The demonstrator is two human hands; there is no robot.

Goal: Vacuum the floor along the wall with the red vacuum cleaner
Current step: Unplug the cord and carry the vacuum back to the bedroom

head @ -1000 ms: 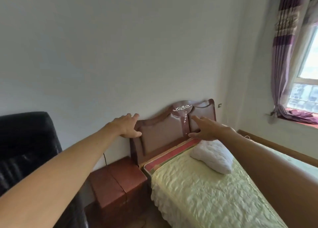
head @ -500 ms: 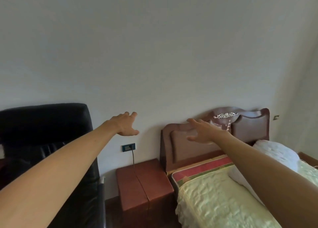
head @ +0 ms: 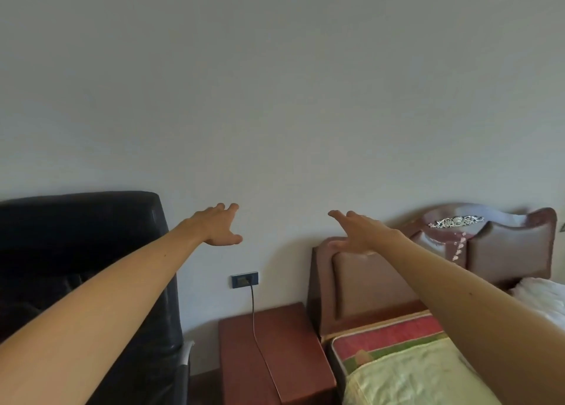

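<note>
No red vacuum cleaner is in view. Both my arms are stretched out toward the pale wall [head: 275, 98]. My left hand [head: 218, 225] is held out flat with fingers spread, in front of the wall above a dark wall socket [head: 244, 280]. My right hand [head: 356, 232] is also spread and holds nothing, in front of the left top corner of the brown headboard [head: 367, 276]. A thin dark cord [head: 255, 319] runs down from the socket across the reddish nightstand [head: 275, 352]. Only a sliver of dark floor [head: 204, 386] shows beside the nightstand.
A black leather chair [head: 76, 251] stands against the wall at the left, with a metal arm [head: 186, 351] near the nightstand. A bed with a yellow-green cover [head: 412, 374] and a white pillow [head: 541, 297] fills the lower right.
The view has swung left: the window and curtain have left the frame, and the chair and socket have come in. Both hands stay outstretched and have shifted left off the headboard.
</note>
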